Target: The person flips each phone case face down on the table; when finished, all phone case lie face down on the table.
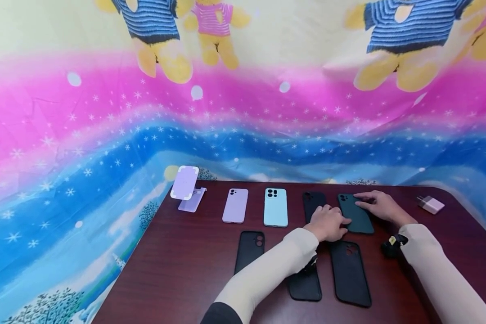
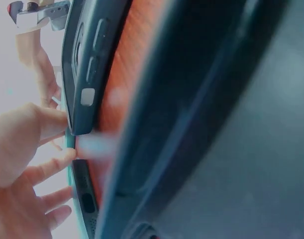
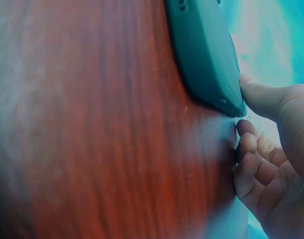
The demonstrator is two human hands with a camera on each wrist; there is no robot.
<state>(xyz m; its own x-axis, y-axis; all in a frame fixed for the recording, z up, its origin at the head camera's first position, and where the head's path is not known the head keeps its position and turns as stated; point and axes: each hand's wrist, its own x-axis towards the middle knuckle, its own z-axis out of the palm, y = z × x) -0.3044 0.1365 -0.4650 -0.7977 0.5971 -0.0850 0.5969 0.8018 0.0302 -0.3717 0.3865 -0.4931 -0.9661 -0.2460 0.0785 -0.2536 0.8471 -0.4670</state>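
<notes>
Green phone (image 1: 361, 217) smooth, matt; tabletop (image 1: 178, 265) glossy, wood-grained; backdrop (image 1: 243, 108) cloth-like.

Backdrop (image 1: 243, 108): creased sheet behind worktop, printed with bears in striped shirts, above snowflakes.
Worktop (image 1: 178, 270): dark reddish-brown, wood-grained.
Phone stand (image 1: 185, 182): lavender, white-cornered plate tilted, far left corner.
Charger plug (image 1: 432, 205): whitish, far right.

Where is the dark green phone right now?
In the head view, the dark green phone lies right of centre, between the left hand and right hand, with the white charger farther right.
</notes>
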